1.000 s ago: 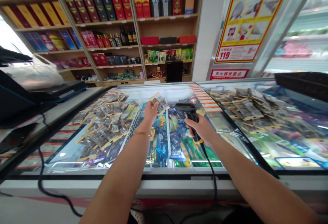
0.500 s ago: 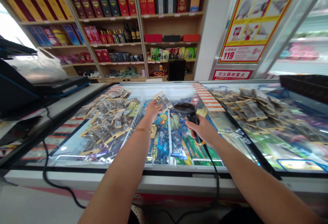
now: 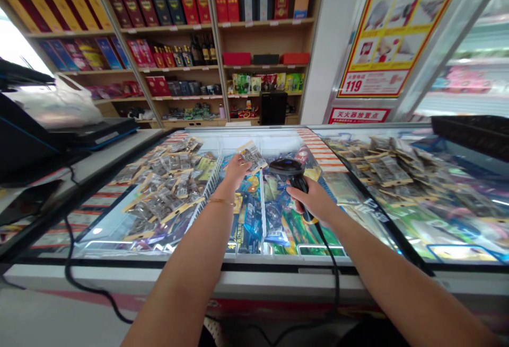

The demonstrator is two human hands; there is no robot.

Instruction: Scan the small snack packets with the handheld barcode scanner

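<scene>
Between the fingers of my left hand (image 3: 237, 169) is a small packet (image 3: 252, 156) with a clear front and tan edges, raised over the glass top of the freezer (image 3: 278, 272). My right hand (image 3: 312, 198) is wrapped round the handle of a black barcode scanner (image 3: 287, 168), its head pointing left towards the packet, a short gap apart. From the scanner's grip a black cable (image 3: 332, 257) hangs over the freezer's front edge. To the left, a pile of similar packets (image 3: 161, 201) lies on the glass.
Another heap of packets (image 3: 387, 169) lies to the right, near a black tray (image 3: 473, 134). At the left stand a counter machine (image 3: 24, 135) and a white plastic bag (image 3: 59, 104). Shelves (image 3: 167, 28) with boxes and bottles line the back. Frozen goods show beneath the glass.
Both hands keep the packet and scanner in nearly the same place. A blue light now shows on top of the scanner's head. The view has shifted very slightly.
</scene>
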